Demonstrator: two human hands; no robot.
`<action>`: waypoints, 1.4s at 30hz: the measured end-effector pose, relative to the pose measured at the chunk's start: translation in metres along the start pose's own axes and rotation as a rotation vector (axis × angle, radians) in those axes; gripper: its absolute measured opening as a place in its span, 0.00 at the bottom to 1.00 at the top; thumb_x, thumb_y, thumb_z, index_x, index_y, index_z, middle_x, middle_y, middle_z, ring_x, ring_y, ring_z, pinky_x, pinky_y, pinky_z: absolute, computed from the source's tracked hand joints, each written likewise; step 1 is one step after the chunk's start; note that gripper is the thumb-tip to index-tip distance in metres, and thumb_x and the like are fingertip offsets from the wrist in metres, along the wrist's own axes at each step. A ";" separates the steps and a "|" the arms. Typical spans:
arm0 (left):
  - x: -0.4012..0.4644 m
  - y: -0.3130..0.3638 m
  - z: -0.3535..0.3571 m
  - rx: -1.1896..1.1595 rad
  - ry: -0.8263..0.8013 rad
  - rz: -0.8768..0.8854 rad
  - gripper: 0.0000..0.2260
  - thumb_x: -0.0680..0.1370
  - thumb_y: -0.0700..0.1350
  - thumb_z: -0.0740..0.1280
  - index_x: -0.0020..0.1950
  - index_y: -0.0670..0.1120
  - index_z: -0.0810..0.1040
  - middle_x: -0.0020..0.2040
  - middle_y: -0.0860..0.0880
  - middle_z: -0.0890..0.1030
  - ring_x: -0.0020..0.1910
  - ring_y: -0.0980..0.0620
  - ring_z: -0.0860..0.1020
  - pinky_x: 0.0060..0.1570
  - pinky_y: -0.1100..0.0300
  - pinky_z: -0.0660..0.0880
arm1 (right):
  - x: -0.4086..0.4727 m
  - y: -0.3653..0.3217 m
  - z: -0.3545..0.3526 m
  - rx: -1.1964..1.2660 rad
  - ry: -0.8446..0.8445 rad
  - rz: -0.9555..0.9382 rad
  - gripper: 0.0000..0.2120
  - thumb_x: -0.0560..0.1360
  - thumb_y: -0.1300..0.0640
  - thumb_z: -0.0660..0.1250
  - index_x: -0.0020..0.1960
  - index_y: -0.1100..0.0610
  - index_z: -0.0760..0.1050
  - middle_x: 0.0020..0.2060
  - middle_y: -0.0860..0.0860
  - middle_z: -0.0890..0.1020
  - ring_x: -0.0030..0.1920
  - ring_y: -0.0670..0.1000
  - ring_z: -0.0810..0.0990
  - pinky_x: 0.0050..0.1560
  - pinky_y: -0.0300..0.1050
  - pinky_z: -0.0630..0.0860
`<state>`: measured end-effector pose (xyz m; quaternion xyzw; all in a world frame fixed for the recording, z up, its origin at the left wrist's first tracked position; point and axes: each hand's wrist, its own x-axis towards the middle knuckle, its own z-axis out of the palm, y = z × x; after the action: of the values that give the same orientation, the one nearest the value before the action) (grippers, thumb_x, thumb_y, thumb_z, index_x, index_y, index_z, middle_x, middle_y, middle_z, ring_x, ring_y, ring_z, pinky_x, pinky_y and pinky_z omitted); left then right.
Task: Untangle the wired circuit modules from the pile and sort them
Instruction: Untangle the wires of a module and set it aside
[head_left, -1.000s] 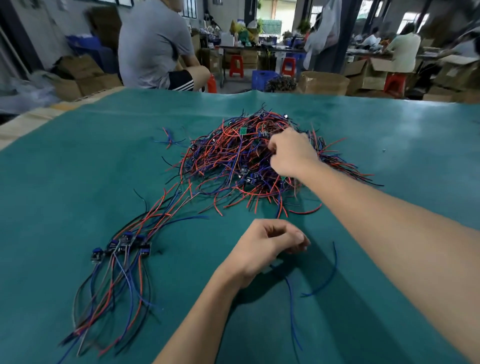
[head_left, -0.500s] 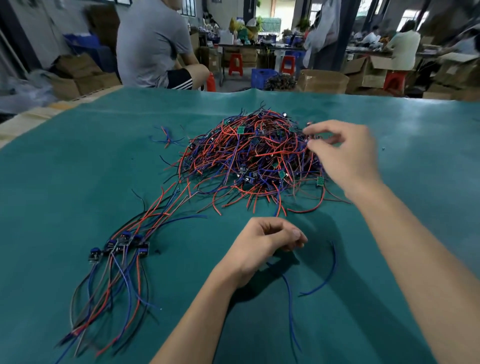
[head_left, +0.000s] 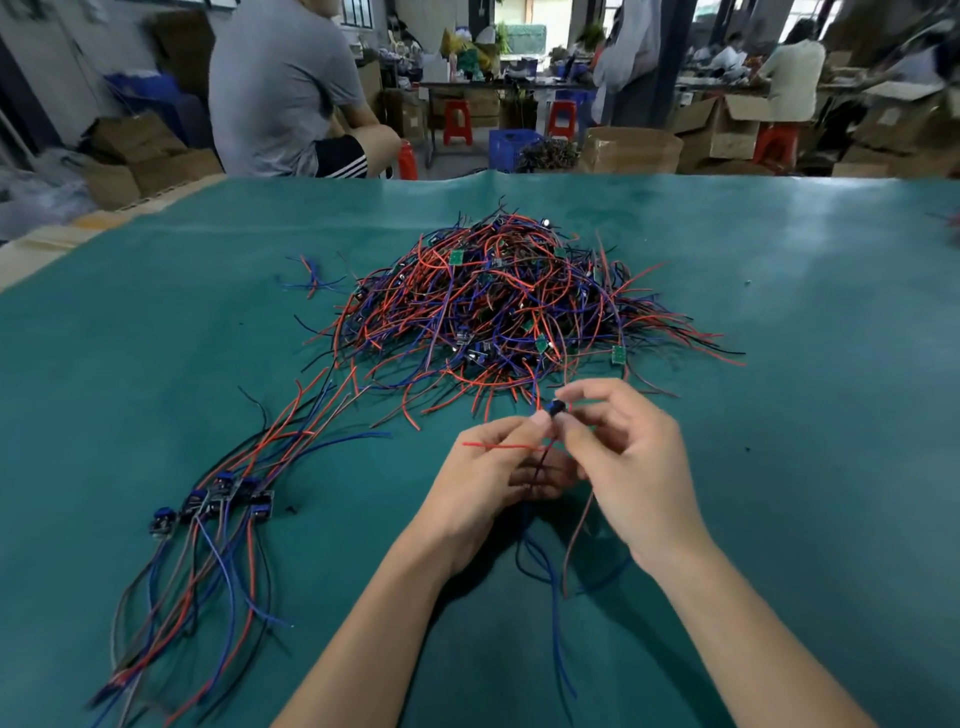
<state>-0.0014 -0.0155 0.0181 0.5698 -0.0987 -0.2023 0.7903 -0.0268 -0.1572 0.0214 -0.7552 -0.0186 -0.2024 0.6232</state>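
Note:
A tangled pile (head_left: 509, 306) of red, blue and black wires with small green circuit boards lies in the middle of the green table (head_left: 779, 364). Just in front of it, both hands hold one small dark module (head_left: 556, 408) above the table. My right hand (head_left: 628, 467) pinches the module from the right. My left hand (head_left: 493, 478) pinches it from the left, its red lead sticking out leftwards. The module's blue and brown leads hang down between my wrists. A sorted row of modules (head_left: 218, 499) lies at the left, wires laid out straight.
A few loose wires (head_left: 311, 275) lie left of the pile. A person in a grey shirt (head_left: 285, 88) sits beyond the table's far edge. Cardboard boxes (head_left: 634, 150), red stools and other workers fill the room behind.
My right hand has come back from the pile with a module and met my left hand, which rose from the table and now pinches the module too.

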 end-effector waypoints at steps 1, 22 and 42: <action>-0.001 0.000 -0.001 0.007 -0.017 0.011 0.10 0.81 0.47 0.65 0.50 0.42 0.82 0.42 0.41 0.84 0.39 0.48 0.81 0.42 0.62 0.78 | 0.001 0.001 0.000 -0.028 0.006 -0.001 0.13 0.75 0.62 0.74 0.51 0.45 0.80 0.41 0.50 0.86 0.34 0.53 0.82 0.37 0.47 0.80; 0.003 -0.004 -0.003 0.005 0.161 0.078 0.08 0.83 0.39 0.61 0.47 0.40 0.77 0.35 0.44 0.83 0.30 0.54 0.80 0.32 0.66 0.76 | 0.016 -0.003 -0.022 0.288 0.156 0.295 0.07 0.74 0.69 0.73 0.41 0.59 0.85 0.33 0.60 0.81 0.23 0.47 0.68 0.21 0.37 0.60; 0.004 -0.010 -0.003 0.089 0.070 0.159 0.09 0.80 0.41 0.67 0.55 0.36 0.80 0.50 0.38 0.84 0.48 0.45 0.82 0.53 0.52 0.81 | 0.004 -0.008 -0.006 0.227 -0.059 0.301 0.07 0.76 0.68 0.71 0.46 0.57 0.84 0.34 0.55 0.84 0.26 0.49 0.75 0.23 0.40 0.69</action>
<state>0.0011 -0.0173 0.0070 0.6015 -0.1249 -0.1146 0.7807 -0.0269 -0.1618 0.0309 -0.6798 0.0535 -0.0814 0.7269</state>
